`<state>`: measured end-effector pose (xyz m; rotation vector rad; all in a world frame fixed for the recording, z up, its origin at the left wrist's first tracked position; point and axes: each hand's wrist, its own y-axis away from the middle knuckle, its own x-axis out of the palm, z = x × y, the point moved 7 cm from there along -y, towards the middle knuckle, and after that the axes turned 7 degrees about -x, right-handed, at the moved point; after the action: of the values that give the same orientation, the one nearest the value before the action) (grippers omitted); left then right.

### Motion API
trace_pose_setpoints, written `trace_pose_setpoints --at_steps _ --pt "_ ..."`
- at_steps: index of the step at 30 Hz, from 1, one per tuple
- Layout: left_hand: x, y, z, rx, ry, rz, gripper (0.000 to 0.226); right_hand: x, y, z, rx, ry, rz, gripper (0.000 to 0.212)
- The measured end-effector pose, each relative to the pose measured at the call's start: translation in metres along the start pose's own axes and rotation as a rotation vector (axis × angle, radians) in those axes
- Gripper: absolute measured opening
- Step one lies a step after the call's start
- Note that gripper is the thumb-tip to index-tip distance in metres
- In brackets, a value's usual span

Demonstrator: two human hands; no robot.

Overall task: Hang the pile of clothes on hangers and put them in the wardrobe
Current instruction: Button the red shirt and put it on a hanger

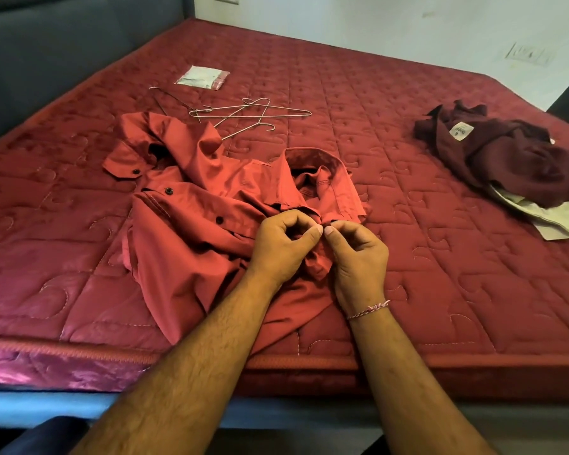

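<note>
Both hands meet at the front placket of a red shirt (pixel 191 205), just below its collar (pixel 316 165). The left hand (pixel 281 247) has its fingers curled and pinches a fold of the fabric between thumb and forefinger; the right hand (pixel 358 257) does the same from the other side, its thumb tip almost touching the left thumb tip. Whether a button lies between the fingertips cannot be told. A thread band (pixel 368 309) circles the right wrist.

The shirt lies crumpled on a red quilted mattress (pixel 391 93), collar away from the person, body spreading left of the hands and its hem reaching the near edge. Dark buttons run along the placket to the left of the grip, and a sleeve is folded at the far left.

Beyond the shirt lie several wire hangers (pixel 243 113), crossed over one another, one touching the shirt's far edge. Farther back rests a flat plastic packet (pixel 202 77). Well apart to the right lies a pile of clothes (pixel 506 159): a maroon garment over a cream one.
</note>
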<state>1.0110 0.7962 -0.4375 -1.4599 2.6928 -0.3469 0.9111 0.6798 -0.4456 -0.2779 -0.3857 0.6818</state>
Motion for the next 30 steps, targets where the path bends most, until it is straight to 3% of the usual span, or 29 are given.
trace_pose_setpoints --at_steps 5,13,20,25,30 --pt "-0.001 0.000 -0.001 0.017 0.006 -0.004 0.010 0.001 0.002 0.010 -0.095 0.098 0.043 0.016" --pt "-0.003 -0.003 0.009 -0.049 -0.018 0.029 0.017 0.011 0.005 0.031 -0.384 0.517 0.186 0.014" --pt "0.002 -0.001 0.013 -0.141 -0.020 0.076 0.011 0.004 -0.003 0.021 -0.174 0.338 0.220 0.030" --pt "0.002 -0.004 0.016 -0.170 -0.040 0.082 0.024 0.007 -0.003 0.019 -0.214 0.400 0.249 0.026" --pt "0.001 -0.004 0.020 -0.196 -0.021 0.072 0.020 0.007 -0.001 0.015 -0.212 0.517 0.232 0.022"
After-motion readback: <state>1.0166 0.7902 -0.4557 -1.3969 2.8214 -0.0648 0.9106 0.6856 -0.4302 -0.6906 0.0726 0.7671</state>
